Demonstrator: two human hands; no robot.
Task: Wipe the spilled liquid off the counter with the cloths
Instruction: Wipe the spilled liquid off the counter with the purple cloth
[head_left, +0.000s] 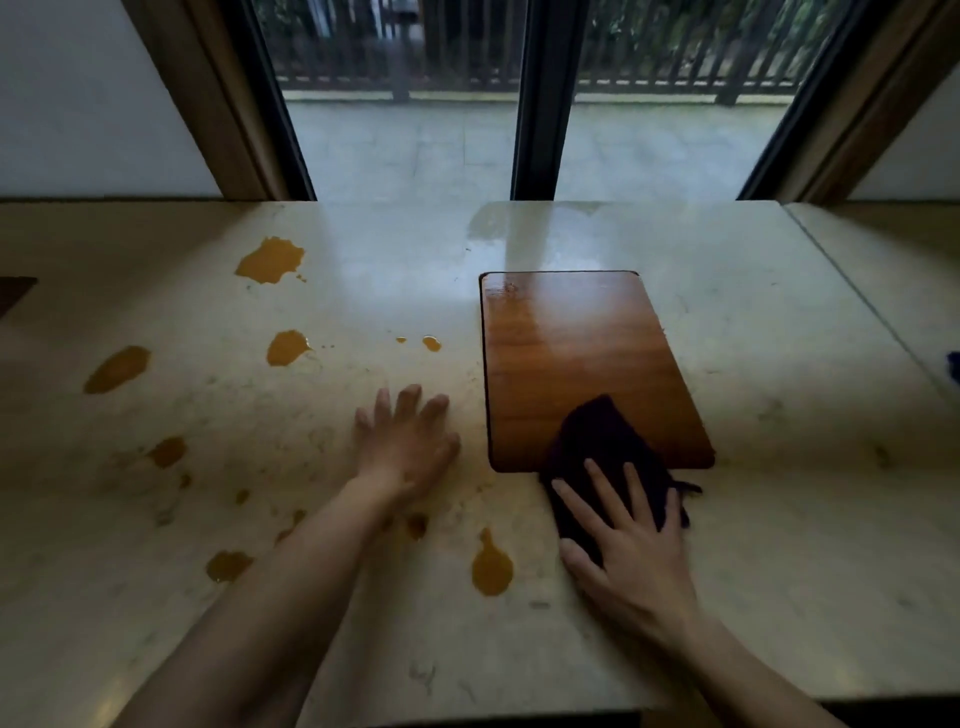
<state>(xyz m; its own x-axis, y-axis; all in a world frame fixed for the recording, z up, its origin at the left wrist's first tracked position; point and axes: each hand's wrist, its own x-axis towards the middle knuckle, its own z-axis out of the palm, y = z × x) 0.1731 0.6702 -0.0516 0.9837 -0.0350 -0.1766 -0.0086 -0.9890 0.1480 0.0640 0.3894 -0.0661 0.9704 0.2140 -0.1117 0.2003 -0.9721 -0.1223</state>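
Right hand (631, 545) lies spread flat on the cloth (608, 457) at the board's (582, 358) near corner; the nearest spill (491, 569) sits just left of it; left hand (405, 441) rests spread on the surface (779, 519), bare.

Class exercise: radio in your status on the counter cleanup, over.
Left hand flat on the counter, no cloth. Right hand presses the dark cloth, half on the wooden board. Orange puddles unwiped, nearest beside the cloth. Over.

No legible text, labels or numbers
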